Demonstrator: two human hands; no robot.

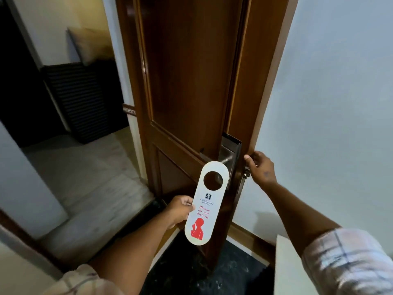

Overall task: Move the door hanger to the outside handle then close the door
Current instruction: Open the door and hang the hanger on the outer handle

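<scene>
A white door hanger with a round hole, red "Please do not disturb" text and a red figure is held upright in my left hand, which pinches its left edge. Its top sits just below and in front of the metal lever handle on the brown wooden door, which stands open. The hole is off the handle. My right hand grips the door's edge beside the silver lock plate, fingers wrapped round the far side.
A white wall runs along the right of the door. Through the opening on the left lie a pale tiled floor, a dark striped cabinet and a cushion. Dark flooring is underfoot.
</scene>
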